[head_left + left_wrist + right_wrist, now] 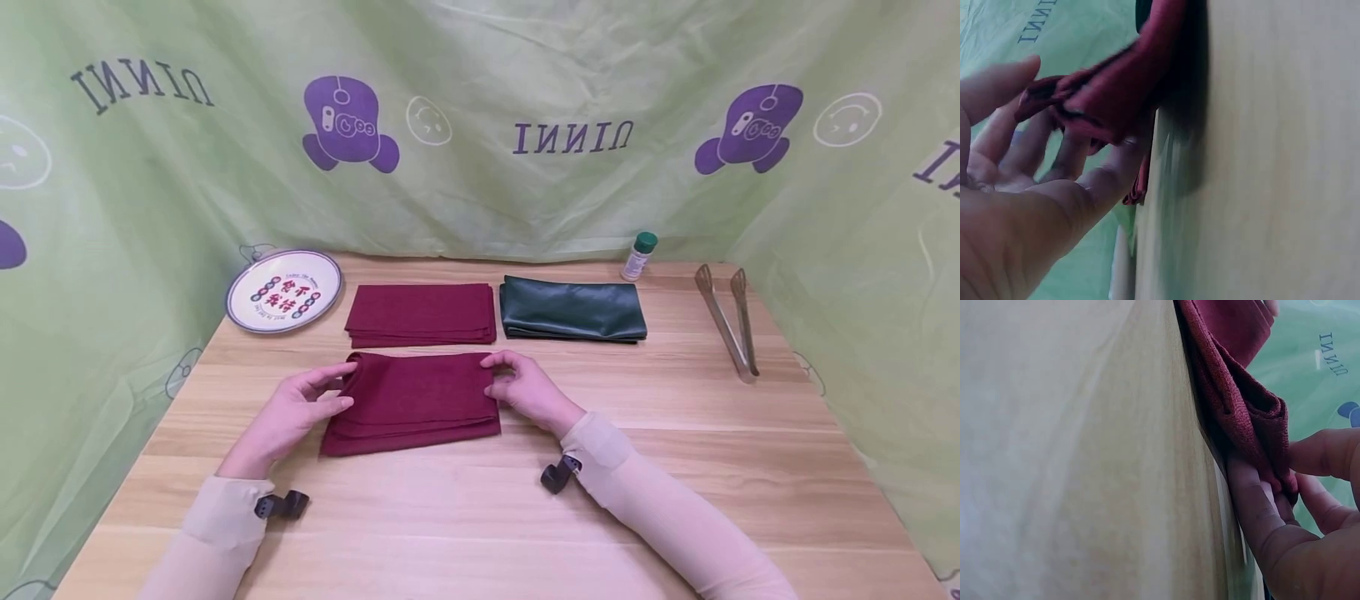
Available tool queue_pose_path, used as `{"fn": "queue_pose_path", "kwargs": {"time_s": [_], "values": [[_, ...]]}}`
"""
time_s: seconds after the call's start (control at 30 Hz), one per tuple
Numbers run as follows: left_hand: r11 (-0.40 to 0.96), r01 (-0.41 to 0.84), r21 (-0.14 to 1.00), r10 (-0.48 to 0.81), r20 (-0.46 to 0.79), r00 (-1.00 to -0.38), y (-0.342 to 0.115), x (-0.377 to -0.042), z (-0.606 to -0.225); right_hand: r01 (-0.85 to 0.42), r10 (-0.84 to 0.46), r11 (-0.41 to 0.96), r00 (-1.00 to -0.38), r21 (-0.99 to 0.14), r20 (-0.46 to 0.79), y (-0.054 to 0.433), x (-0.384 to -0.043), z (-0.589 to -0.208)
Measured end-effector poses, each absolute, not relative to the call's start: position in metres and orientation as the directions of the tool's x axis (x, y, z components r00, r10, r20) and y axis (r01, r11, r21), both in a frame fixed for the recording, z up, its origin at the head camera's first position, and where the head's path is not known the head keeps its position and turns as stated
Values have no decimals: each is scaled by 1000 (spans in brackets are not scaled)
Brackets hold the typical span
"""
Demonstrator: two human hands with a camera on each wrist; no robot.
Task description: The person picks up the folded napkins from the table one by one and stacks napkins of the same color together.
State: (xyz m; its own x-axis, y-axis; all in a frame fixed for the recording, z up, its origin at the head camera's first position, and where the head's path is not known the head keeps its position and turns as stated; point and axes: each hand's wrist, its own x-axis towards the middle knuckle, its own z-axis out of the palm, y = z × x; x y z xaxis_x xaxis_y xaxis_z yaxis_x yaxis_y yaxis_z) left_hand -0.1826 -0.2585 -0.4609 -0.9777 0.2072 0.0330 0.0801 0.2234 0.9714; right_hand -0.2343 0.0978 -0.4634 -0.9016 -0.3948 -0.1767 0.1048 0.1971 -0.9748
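A folded dark red cloth (423, 392) lies in layers on the near middle of the table, its left end curled up. My left hand (296, 408) holds that left end, with the fingers at the far corner and the thumb nearer. In the left wrist view the cloth (1110, 100) bends up between thumb and fingers. At the opposite end my right hand (528, 392) pinches the cloth's right edge. The right wrist view shows the folded layers (1235, 412) gathered between that hand's thumb and fingers.
Just behind lies another folded dark red cloth (420, 312), with a folded dark green cloth (573, 310) to its right. A patterned plate (324, 283) stands at the back left. A green-capped shaker bottle (636, 262) and metal tongs (723, 325) are at the right. Green curtains (480, 200) enclose the table.
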Motion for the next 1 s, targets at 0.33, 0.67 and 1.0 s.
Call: {"fn": "queue_pose_path", "kwargs": {"time_s": [0.33,0.67,1.0], "values": [[320,60,946,98,29,-995,-260,-185,-463,112,-382,182,-908,-977,-175,100,-234,-468],[399,16,917,86,-20,-996,-263,-187,-458,114,-382,174,-908,-978,-174,100,-233,-466],[431,75,899,98,36,-994,-263,-195,-441,60,-321,211,-939,-976,-127,99,-239,-461]]}}
